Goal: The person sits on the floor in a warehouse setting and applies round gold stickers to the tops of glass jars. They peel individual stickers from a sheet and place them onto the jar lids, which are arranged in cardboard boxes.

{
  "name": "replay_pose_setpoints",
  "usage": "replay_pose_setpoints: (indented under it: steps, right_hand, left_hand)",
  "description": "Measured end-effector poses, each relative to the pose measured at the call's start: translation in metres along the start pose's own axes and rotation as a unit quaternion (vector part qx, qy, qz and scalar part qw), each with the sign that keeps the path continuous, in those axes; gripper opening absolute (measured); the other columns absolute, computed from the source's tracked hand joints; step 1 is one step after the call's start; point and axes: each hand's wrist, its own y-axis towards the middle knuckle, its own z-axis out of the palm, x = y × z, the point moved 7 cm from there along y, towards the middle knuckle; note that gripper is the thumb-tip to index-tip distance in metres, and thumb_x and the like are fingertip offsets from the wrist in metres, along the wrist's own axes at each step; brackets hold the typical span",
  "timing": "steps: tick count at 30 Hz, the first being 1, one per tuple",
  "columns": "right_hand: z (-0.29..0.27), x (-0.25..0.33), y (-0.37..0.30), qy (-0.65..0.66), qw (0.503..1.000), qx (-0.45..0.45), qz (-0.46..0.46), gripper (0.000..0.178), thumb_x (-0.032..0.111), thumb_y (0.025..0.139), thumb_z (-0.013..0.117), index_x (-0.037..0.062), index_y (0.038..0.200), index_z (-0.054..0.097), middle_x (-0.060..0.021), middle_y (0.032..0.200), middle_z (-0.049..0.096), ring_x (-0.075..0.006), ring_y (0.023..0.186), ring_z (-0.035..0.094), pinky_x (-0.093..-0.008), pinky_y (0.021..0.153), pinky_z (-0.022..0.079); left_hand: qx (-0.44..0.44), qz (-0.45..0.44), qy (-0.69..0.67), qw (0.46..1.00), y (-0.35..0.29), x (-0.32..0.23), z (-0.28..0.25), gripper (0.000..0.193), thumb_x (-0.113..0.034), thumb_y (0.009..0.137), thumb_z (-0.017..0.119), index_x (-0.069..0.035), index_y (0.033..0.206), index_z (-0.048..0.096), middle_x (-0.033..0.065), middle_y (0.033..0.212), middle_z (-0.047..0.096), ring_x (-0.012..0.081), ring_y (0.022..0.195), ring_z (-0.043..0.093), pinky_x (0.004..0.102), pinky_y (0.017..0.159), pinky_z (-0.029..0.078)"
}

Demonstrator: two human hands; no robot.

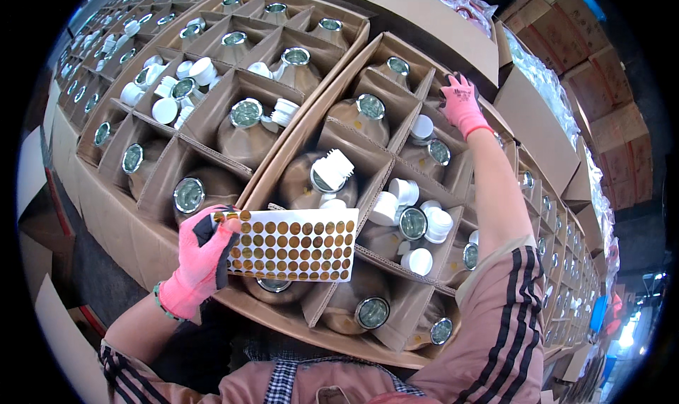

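My left hand (pixel 196 257), in a pink glove with dark palm coating, is closed on the left edge of a white sheet of round gold stickers (pixel 297 247). The sheet lies over the near part of a divided carton (pixel 263 192) of large glass bottles. Stretched far to the right, my right hand (pixel 463 105) wears a matching glove. Its fingers are apart, bent over a far-side compartment, and whatever lies beneath them is hidden. Close by it stand a glass bottle (pixel 437 153) and a white cap (pixel 422 127).
White ribbed caps (pixel 334 169) lie among the bottles. A second divided carton (pixel 177 149) of bottles adjoins on the left, and more (pixel 566 262) run along the right. Raised cardboard flaps (pixel 534 131) edge the far side. Brown boxes (pixel 590 64) are stacked beyond.
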Motion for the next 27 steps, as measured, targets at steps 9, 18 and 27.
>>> replay_pose_setpoints:
  steps: [9, 18, 27]
  right_hand:
    - [-0.186, 0.117, -0.108, 0.577, 0.761, -0.245, -0.167, 0.019, 0.015, 0.067, 0.064, 0.0020, 0.078, 0.056, -0.0116, 0.082, 0.058, -0.0289, 0.081, 0.054, -0.0366, 0.072, 0.043]
    - [-0.210, 0.234, -0.165, 0.552, 0.776, -0.018, -0.304, 0.016, 0.015, 0.069, 0.061, 0.0029, 0.076, 0.053, -0.0141, 0.074, 0.054, -0.0312, 0.076, 0.053, -0.0395, 0.067, 0.041]
    - [-0.214, 0.235, -0.173, 0.539, 0.790, -0.067, -0.285, 0.010, 0.011, 0.071, 0.057, 0.0026, 0.076, 0.053, -0.0158, 0.074, 0.054, -0.0332, 0.075, 0.052, -0.0409, 0.067, 0.041]
  left_hand:
    - [0.023, 0.014, -0.002, 1.000, -0.001, 0.000, 0.001, 0.012, -0.012, 0.079, 0.058, 0.000, 0.079, 0.058, -0.0024, 0.070, 0.055, 0.0035, 0.065, 0.048, 0.0192, 0.058, 0.040]
    - [0.084, 0.056, 0.018, 0.995, -0.001, -0.005, -0.002, 0.017, -0.013, 0.080, 0.058, 0.002, 0.089, 0.057, -0.0002, 0.078, 0.056, 0.0049, 0.073, 0.048, 0.0205, 0.064, 0.041]
    - [0.085, 0.095, -0.019, 0.992, -0.002, -0.010, 0.000, 0.020, -0.013, 0.080, 0.060, 0.002, 0.093, 0.058, -0.0011, 0.080, 0.059, 0.0034, 0.073, 0.050, 0.0190, 0.064, 0.043]
